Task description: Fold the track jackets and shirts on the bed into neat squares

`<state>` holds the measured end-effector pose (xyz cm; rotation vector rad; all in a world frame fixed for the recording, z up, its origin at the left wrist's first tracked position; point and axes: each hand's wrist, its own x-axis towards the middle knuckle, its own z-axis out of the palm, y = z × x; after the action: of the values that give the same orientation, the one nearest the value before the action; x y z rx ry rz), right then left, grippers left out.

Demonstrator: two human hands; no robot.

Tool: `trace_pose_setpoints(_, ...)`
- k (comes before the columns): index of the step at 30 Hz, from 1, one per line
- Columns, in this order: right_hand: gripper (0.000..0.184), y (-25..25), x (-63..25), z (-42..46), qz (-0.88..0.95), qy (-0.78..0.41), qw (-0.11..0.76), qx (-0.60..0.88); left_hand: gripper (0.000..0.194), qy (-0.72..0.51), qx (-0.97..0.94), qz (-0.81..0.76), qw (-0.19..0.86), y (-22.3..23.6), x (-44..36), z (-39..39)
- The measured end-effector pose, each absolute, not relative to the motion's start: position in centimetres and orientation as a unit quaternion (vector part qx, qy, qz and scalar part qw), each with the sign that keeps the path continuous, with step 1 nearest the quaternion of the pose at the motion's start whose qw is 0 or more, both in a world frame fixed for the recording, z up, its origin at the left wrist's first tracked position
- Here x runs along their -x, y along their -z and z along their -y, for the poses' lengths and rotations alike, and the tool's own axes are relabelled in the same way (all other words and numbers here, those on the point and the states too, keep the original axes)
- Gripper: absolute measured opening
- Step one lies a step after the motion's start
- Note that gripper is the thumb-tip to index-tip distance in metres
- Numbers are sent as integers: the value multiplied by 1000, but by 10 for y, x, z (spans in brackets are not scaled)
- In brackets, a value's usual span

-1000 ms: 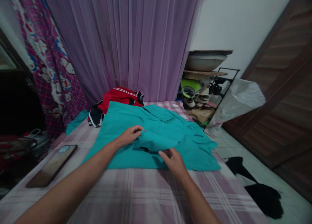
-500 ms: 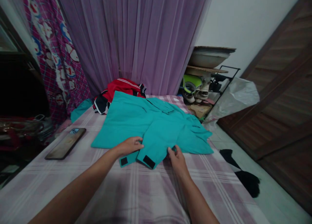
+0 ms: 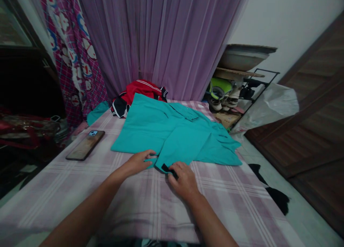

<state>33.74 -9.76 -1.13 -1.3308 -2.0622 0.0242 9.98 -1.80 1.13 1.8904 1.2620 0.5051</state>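
Observation:
A teal jacket [image 3: 150, 125] lies spread on the bed, with one sleeve [image 3: 185, 143] folded across it toward me. The cuff of that sleeve has a black fastening patch [image 3: 165, 167] near its end. My right hand [image 3: 184, 180] is closed on the cuff, thumb below and fingers over the top, partly covering the patch. At the left edge of the same sleeve, my left hand [image 3: 138, 162] has its thumb and fingers apart, with a bit of teal cloth showing between them.
A phone [image 3: 86, 146] lies on the plaid bedsheet [image 3: 228, 196] at the left. Red and navy clothing [image 3: 139, 87] is heaped behind the jacket. To the right stand a shoe rack [image 3: 258, 96], a white plastic bag [image 3: 279, 103] and a wooden door [image 3: 301, 139].
My right hand has moved left and over the cuff, gripping its end and bending it up. My left hand stays beside the sleeve. The view has shifted slightly.

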Motion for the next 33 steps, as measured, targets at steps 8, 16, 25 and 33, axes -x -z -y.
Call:
trace_pose_setpoints(8,25,20,-354,113,805,39,338,486,34,-203,-726,-587,296,-21,-102,35)
trace_pose_setpoints(16,40,20,-347,114,824,43,287,486,29,-247,-675,-631,291,-23,-82,39)
trace_pose_setpoints(25,34,23,-347,116,812,4,318,489,16,-293,-799,-476,222,-25,-155,65)
trace_pose_setpoints(33,32,27,-355,119,772,-89,376,504,18,-244,-857,-423,167,-5,-150,70)
